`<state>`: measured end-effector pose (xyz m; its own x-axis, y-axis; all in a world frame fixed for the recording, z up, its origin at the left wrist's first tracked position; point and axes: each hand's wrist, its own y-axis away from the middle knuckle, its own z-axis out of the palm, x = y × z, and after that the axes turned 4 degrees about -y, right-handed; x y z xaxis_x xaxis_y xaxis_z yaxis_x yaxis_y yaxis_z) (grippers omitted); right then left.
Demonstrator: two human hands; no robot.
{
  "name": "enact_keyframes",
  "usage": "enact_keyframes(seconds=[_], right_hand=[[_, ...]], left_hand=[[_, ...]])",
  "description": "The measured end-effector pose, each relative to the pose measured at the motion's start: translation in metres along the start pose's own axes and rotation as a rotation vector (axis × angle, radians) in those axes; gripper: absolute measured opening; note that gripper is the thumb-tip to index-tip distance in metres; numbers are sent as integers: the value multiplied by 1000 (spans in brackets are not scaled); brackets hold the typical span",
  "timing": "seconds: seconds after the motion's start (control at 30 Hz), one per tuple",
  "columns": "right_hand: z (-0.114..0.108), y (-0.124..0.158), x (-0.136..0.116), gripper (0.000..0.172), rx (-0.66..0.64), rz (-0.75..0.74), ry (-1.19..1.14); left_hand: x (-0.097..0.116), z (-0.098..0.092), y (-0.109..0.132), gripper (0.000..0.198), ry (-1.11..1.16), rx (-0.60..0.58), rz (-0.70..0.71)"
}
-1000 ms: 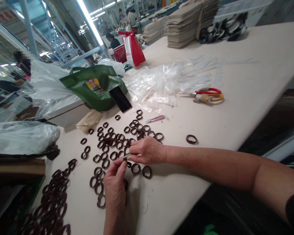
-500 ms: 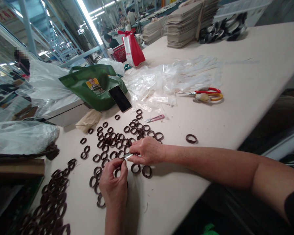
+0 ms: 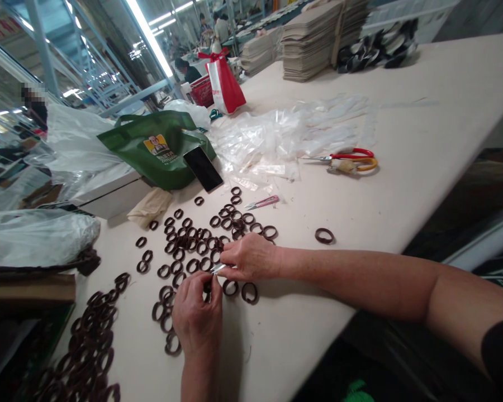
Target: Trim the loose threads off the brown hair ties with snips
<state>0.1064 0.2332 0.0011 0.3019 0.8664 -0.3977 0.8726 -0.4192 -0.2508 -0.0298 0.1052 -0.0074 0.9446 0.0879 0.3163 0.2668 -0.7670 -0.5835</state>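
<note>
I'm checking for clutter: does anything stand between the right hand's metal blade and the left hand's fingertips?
Nothing visible does: the metal blade in the right hand ends at the fingertips of the left hand. Brown rings lie around them on the table.

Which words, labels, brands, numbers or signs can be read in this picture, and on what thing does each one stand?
None can be read with certainty:
Green bag: lettering below the picture logo, too blurred.
Red-and-white bag: small red marks on the white side, too small.
Red basket: pale marks, too blurred.
Reddish sign at upper left: characters, too blurred.
</note>
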Motion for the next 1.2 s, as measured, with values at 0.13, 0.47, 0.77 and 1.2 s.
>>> enact_keyframes(seconds=[0.13, 0.47, 0.77, 1.2], right_hand=[[0, 0, 0, 40, 6, -17, 33], [-2, 3, 1, 42, -6, -49, 70], [-1, 0, 2, 39, -48, 20, -30], [-2, -4, 14, 32, -164, 99, -371]], left_hand=[[-2, 1, -1, 5, -113, 33, 113], [-5, 5, 1, 7, -179, 20, 199], [-5, 5, 1, 7, -157, 6, 192], [-1, 1, -1, 9, -94, 18, 113]])
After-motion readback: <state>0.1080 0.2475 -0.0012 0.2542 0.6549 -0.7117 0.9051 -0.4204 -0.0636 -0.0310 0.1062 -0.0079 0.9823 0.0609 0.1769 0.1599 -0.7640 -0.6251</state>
